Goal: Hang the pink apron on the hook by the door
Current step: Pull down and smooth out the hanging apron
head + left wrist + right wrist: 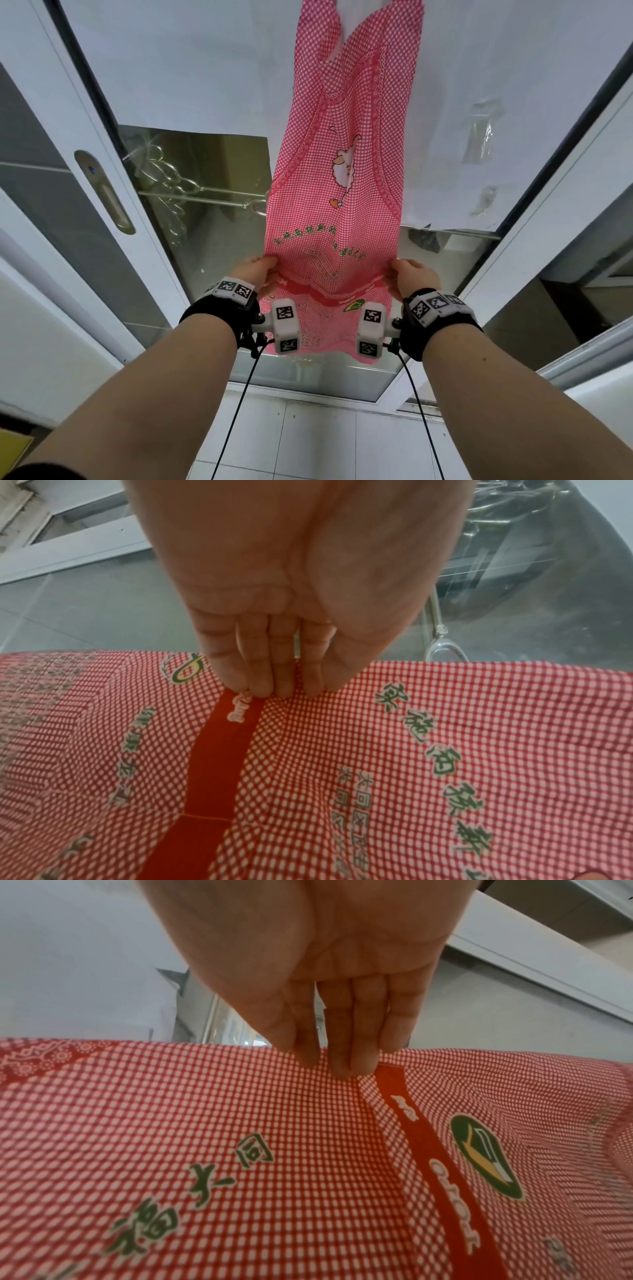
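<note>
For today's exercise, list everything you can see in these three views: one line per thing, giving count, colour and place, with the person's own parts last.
pink apron: one, pink-and-white check with a sheep print and green lettering, hanging down the middle from above the frame.
glass door: one, clear pane in a white frame, behind the apron.
door handle: one, silver, recessed in the frame at left.
floor tiles: several, white, below.
left hand: one, pinching the apron's left edge.
right hand: one, pinching the apron's right edge.
</note>
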